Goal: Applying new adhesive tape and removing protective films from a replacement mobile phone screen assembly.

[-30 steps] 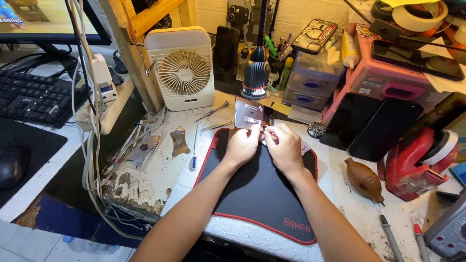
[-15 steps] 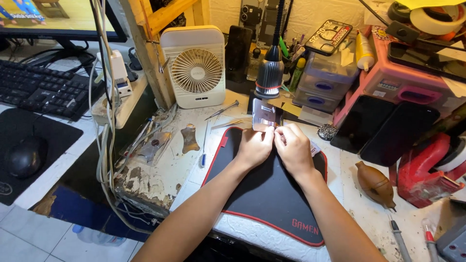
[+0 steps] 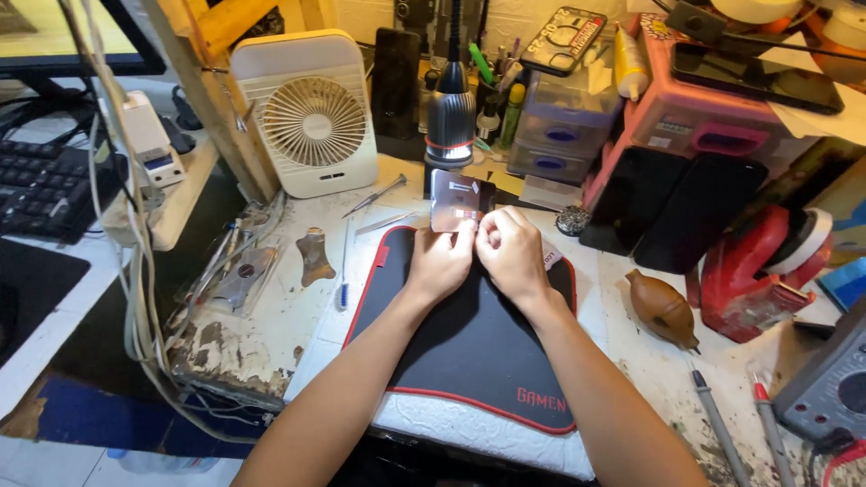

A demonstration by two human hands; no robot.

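While both hands meet at the far edge of the black mat (image 3: 469, 343), they pinch a small shiny sheet (image 3: 460, 201) between them. The left hand (image 3: 439, 261) grips the sheet's bottom edge with its fingertips, and the right hand (image 3: 512, 252) is curled tight beside it, fingers on the same edge. The sheet stands up just under the black lamp (image 3: 449, 113), with its top leaning a little away.

It looks thin, light and bendy, so it can crease or slip easily. It also looks smooth, and fingers could leave marks on it. The best place to hold it seems to be the edges or a corner, gently. A white fan (image 3: 311, 117) sits off to the left and a brown rubber bulb (image 3: 663, 308) lies to the right.
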